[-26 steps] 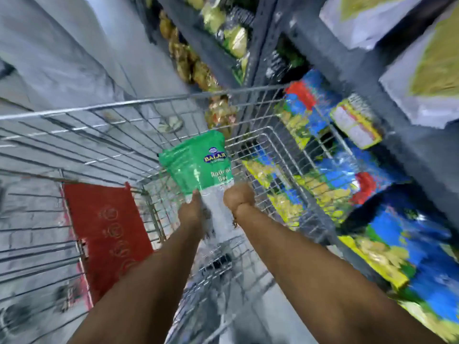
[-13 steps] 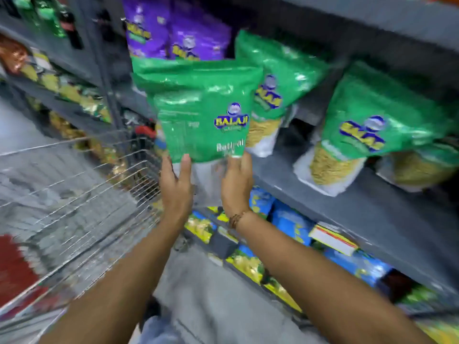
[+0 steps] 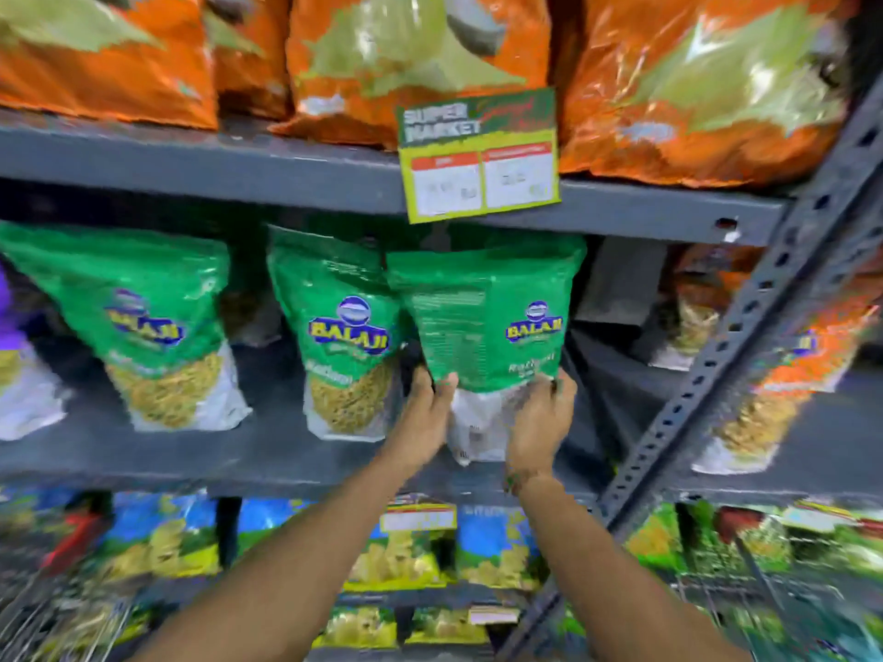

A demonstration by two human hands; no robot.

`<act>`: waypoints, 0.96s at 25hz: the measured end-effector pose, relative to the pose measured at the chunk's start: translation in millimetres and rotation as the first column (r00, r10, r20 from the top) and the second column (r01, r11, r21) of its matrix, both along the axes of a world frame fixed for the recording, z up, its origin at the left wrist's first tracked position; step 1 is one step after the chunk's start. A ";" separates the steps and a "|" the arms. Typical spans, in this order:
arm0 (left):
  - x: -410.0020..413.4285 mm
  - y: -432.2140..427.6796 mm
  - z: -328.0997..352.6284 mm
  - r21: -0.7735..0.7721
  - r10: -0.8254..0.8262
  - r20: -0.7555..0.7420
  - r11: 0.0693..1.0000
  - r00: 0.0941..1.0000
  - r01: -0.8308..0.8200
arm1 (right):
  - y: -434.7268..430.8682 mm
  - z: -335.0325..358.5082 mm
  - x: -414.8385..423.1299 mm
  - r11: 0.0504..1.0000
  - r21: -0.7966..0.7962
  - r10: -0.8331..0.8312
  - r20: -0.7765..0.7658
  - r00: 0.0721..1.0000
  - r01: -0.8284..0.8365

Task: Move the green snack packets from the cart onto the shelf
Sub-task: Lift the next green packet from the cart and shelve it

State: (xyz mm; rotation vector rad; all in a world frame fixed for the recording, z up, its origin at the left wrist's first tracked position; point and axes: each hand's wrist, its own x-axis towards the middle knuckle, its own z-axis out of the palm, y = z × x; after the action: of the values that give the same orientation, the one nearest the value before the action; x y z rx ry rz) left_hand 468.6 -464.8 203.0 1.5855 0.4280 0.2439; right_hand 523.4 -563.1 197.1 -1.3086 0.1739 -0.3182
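Head view, both hands [image 3: 487, 413] gripping green packet [image 3: 487, 317], now seemingly at shelf [image 3: 267, 451], cart gone.

Two bare forearms show, with no sleeve on either as far down as they can be seen. The left hand [image 3: 425, 413] wears no ring or band that can be made out. Just below the right hand [image 3: 540, 422], at the wrist, sits a thin bracelet [image 3: 518, 479] that looks like thread or small beads, reddish-brown with a touch of green; blur hides its finer detail. Fingernails are too smeared to tell.
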 end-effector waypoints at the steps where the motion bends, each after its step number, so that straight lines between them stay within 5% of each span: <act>1: 13.4 1.8 -5.7 -0.068 0.006 -0.052 0.998 0.999 -0.010 | -1.8 -2.2 7.7 0.995 -0.093 0.016 -0.006 1.000 -0.017; 4: 27.4 2.2 -22.4 -0.167 0.057 -0.073 0.984 0.996 -0.069 | 4.2 -18.6 18.0 0.948 -0.315 -0.081 -0.120 0.989 0.039; 7: 26.8 -11.4 -16.2 -0.128 0.035 0.004 0.991 0.999 -0.034 | 17.0 -17.1 22.0 0.986 -0.159 -0.116 -0.463 0.879 0.046; 9: 31.6 -12.1 -29.3 -0.121 0.023 0.059 0.992 0.998 -0.016 | 12.3 -17.8 38.9 0.992 0.123 0.065 -0.372 0.926 -0.021; 12: 31.9 -5.7 -30.6 0.091 0.065 0.067 0.993 0.996 -0.071 | -20.0 -18.0 52.7 0.962 0.257 0.156 -0.244 0.957 -0.091; 14: 41.7 3.1 -22.3 0.180 0.131 0.124 0.972 0.983 -0.153 | -31.4 -22.8 50.1 0.971 0.237 0.079 -0.252 0.964 -0.017; 18: 60.2 3.1 -16.4 0.073 -0.128 -0.092 0.988 0.987 0.135 | 1.0 -28.2 25.9 0.994 0.081 0.096 -0.370 0.924 -0.070; 24: 50.6 -23.1 -33.5 0.192 0.085 -0.071 0.979 0.994 -0.070 | -14.3 -18.5 50.1 0.976 0.094 0.218 -0.380 0.899 -0.197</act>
State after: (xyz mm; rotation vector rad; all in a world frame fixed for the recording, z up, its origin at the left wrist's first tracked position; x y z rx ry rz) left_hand 519.2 -487.9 169.5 1.7709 0.5417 0.2892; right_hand 573.5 -577.4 178.6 -1.3132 0.3722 0.1338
